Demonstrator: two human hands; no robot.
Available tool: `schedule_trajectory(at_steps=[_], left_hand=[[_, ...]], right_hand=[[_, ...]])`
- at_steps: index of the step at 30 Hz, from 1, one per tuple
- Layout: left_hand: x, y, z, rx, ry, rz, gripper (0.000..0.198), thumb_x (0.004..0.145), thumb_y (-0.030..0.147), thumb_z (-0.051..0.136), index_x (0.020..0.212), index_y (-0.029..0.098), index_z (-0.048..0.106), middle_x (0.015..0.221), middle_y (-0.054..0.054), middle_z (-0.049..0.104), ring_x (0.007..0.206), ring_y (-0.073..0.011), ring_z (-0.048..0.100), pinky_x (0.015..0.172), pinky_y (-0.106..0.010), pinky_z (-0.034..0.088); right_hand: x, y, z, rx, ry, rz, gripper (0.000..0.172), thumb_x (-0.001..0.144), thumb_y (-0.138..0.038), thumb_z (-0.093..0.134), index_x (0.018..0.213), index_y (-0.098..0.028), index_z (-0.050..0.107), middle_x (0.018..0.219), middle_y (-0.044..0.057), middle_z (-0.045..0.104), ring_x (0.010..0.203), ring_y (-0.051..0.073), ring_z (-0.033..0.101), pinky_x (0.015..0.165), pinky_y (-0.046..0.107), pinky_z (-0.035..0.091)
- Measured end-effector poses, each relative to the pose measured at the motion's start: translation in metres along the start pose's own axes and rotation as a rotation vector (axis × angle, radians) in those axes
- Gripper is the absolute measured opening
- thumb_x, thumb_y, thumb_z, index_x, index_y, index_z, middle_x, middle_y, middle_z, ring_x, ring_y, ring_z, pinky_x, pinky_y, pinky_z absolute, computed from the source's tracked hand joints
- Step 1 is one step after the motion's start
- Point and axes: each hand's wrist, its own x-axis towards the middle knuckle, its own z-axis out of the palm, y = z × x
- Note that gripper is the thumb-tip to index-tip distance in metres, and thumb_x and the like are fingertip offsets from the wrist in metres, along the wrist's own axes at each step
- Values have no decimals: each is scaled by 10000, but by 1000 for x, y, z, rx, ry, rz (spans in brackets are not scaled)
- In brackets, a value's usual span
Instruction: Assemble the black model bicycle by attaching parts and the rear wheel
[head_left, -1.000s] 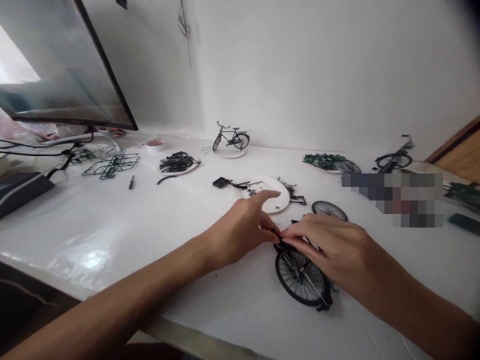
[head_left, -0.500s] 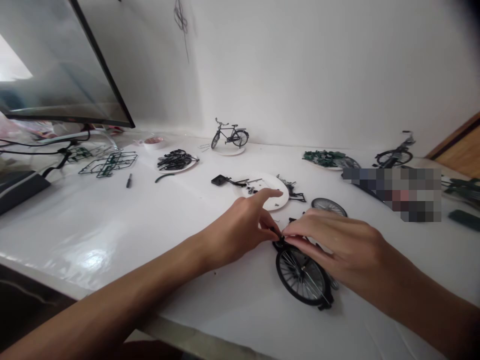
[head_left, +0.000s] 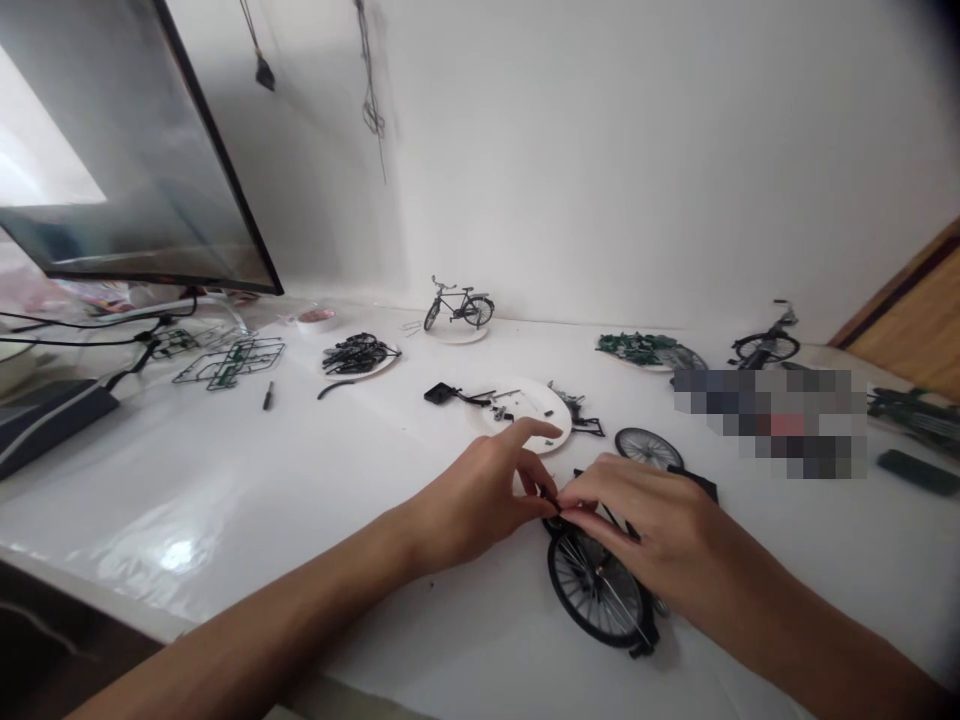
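Observation:
A black model bicycle (head_left: 600,590), partly assembled, lies on the white table with its spoked wheel toward me. My left hand (head_left: 480,490) pinches the dark frame part beside the wheel between thumb and fingers, its index finger stretched out above. Thumb and fingertips of my right hand (head_left: 637,510) meet at that same spot on the bicycle. Whether a small piece sits between the fingertips is hidden. Just beyond my hands is a white plate (head_left: 517,400) with small metal parts. A loose spoked wheel (head_left: 649,448) rests behind my right hand.
A finished model bicycle (head_left: 459,303) stands at the back. Plates of black parts (head_left: 358,353) and green parts (head_left: 637,348) lie either side. Another model bicycle (head_left: 766,342) is at far right. A screwdriver (head_left: 268,396), green sprues (head_left: 231,362) and a monitor (head_left: 142,150) occupy the left.
The view has tilted up slightly, so the scene sits lower. Both hands keep their pinch at the same place on the model bicycle.

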Motion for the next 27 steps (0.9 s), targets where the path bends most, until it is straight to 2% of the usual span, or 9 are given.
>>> schedule_trajectory(at_steps=[5,10,15,22,27], left_hand=[[2,2,0,-89,5,-64,574,807,176,738,1311,238,470,921,-7,720,791,-142,616,750,-278,463],[3,1,0,-147,28,-73,605,764,212,787,1286,202,480,919,-25,706,836,-151,619,755,-274,449],[4,0,0,-196,9,-117,621,750,164,779,1291,208,478,856,-1,678,781,-141,615,775,-295,443],[5,-2,-1,-305,-47,-105,649,727,128,772,1295,208,466,834,3,624,749,-141,589,660,-258,447],[5,-1,-2,-280,-60,-100,655,728,146,786,1294,202,462,827,3,627,758,-140,592,657,-252,427]], right_hand=[[1,0,-1,5,-16,-27,123,946,-101,569,891,-202,611,831,-4,627,755,123,606,675,246,451],[1,1,0,8,-39,-35,144,955,-91,532,907,-195,619,850,15,626,787,145,619,691,271,464],[2,4,2,-4,-42,-64,173,952,-79,500,875,-188,610,825,20,624,750,154,617,648,276,469],[2,3,2,-25,-70,-70,196,948,-70,468,886,-184,615,831,37,629,758,173,629,652,292,497],[2,2,1,-37,-52,-104,197,942,-60,470,882,-185,609,832,35,633,756,175,629,651,298,494]])
